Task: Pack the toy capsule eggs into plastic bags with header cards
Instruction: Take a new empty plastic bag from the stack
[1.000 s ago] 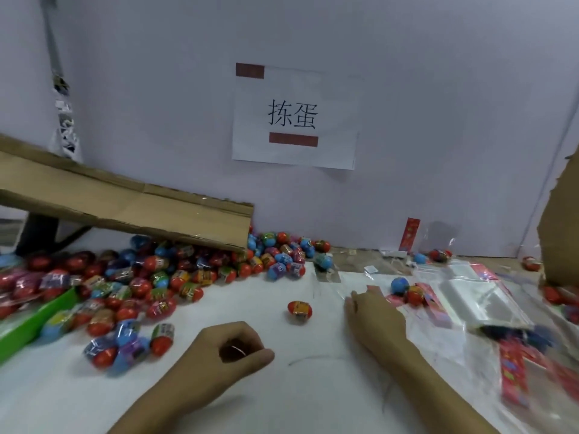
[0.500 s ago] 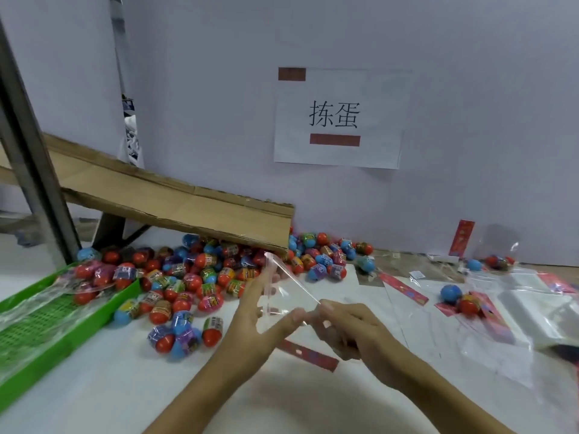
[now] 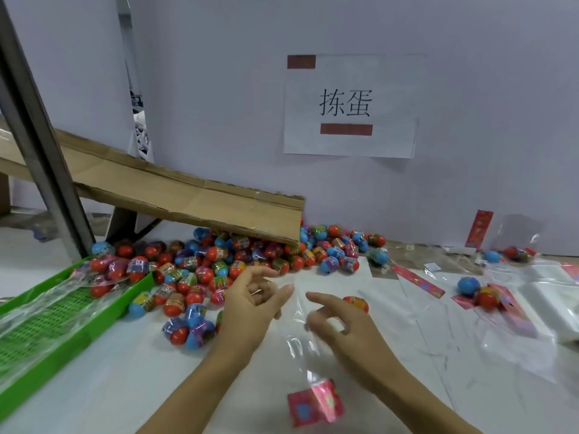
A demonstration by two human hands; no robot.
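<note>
Head | left hand (image 3: 250, 303) and right hand (image 3: 338, 324) hold plastic bag (image 3: 300, 339) | header card (image 3: 315, 402) hangs below

A white paper sign (image 3: 350, 105) on the wall reads 拣蛋 — nothing else is legible.

A packing workshop: cardboard chute (image 3: 188, 195), heaped capsule eggs (image 3: 219, 264), wall sign (image 3: 349, 104).

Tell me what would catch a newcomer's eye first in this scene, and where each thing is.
The heap of bright toy capsule eggs spilling from under the sloping cardboard chute at the left draws the eye first. In the middle foreground, the left hand and right hand hold a clear plastic bag with a red header card at its near end. A white paper sign hangs on the wall behind.
</note>
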